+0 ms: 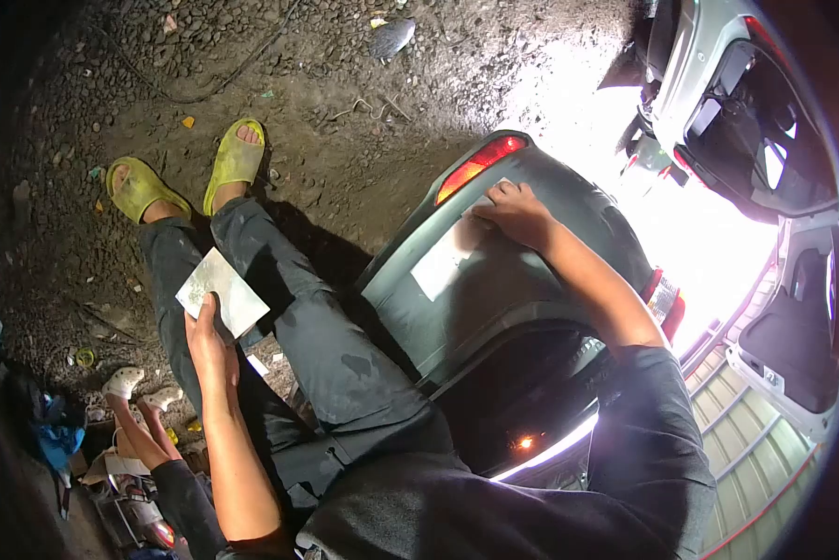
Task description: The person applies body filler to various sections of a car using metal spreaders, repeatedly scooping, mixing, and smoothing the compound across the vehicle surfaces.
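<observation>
My left hand [212, 350] grips a flat, pale square sheet or plate [223, 291] by its lower edge, thumb on top, above my trouser legs. My right hand [517, 215] rests on the grey-green car body panel [559, 187], beside the red and orange tail light [480, 168]. Its fingers are bent and pressed together on the surface; a small pale edge shows at the fingertips, too small to identify. A whitish patch [438, 266] lies on the panel below that hand, partly in shadow.
My feet in yellow-green slides [237, 154] stand on dirt and gravel ground [345, 168]. At lower left are another person's legs in white clogs [123, 383] and scattered items. An open vehicle door or hatch [793, 327] stands at right, near bright glare.
</observation>
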A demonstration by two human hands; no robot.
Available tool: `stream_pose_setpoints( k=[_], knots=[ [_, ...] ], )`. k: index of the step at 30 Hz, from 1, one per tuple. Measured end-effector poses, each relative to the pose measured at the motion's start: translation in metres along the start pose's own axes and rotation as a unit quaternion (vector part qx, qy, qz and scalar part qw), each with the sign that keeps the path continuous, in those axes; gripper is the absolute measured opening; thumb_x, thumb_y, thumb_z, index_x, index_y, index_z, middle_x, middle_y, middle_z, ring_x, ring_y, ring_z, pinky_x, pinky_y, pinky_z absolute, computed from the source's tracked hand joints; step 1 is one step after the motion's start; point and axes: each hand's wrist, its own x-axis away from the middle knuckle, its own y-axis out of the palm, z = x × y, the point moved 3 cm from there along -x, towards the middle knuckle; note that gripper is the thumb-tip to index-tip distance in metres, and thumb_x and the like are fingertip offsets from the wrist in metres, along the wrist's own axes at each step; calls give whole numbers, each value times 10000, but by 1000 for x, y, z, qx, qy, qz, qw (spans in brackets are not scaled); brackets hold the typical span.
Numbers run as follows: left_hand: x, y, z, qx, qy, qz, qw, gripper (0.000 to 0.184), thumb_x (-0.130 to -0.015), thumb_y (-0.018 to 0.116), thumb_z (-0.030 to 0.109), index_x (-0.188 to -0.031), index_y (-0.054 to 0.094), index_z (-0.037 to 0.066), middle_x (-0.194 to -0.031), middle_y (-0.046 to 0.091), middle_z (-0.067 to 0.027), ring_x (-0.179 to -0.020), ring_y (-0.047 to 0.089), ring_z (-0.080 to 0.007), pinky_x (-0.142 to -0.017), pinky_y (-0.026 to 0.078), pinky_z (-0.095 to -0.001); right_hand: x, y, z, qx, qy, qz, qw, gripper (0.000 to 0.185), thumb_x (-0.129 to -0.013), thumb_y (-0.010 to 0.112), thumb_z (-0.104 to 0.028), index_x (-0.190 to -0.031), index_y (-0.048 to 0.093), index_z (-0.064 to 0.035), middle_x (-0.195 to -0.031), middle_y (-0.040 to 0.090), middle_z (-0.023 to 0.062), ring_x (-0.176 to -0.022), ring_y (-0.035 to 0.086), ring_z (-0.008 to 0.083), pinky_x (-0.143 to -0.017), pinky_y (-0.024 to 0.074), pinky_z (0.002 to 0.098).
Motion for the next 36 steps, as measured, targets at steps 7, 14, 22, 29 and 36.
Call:
stream_pose_setpoints(
  k=[7,14,22,29,36],
  knots=[
    [2,0,-2,-14,0,10,1000,501,-981,597,248,-1403,429,36,-1310,576,-110,-1165,607,-248,-946,515,-412,31,-15,-8,-4,10,-57,998,302,-922,553,-266,-1185,672,-357,-1110,605,12,-1091,569,227,-884,454,409],
    [2,1,-4,-3,-11,13,1000,470,-980,587,219,-1374,448,2,-1297,588,-118,-1154,605,-243,-955,503,-393,24,-25,14,-37,48,-117,991,390,-925,539,-175,-1275,620,-329,-1325,552,87,-1285,480,300,-1025,394,483],
    [2,4,-1,-2,-7,12,1000,475,-978,588,228,-1375,447,10,-1263,599,-111,-1114,622,-239,-856,555,-397,-9,-1,32,-18,54,-189,980,492,-890,568,-82,-1335,570,-293,-1410,504,118,-1381,416,313,-1095,359,530],
    [0,3,-3,-18,-18,20,999,472,-978,591,234,-1374,450,18,-1265,602,-104,-1097,634,-232,-840,565,-399,30,-20,26,-73,113,-175,975,364,-949,539,-170,-1292,608,-271,-1331,553,110,-1266,497,315,-1031,401,501],
    [2,2,-3,-6,-9,0,1000,463,-981,593,237,-1369,455,23,-1267,599,-111,-1101,632,-237,-851,558,-400,40,-25,13,-90,48,-104,989,320,-917,562,-253,-1216,672,-273,-1230,590,92,-1190,528,300,-955,430,460]
  ],
)
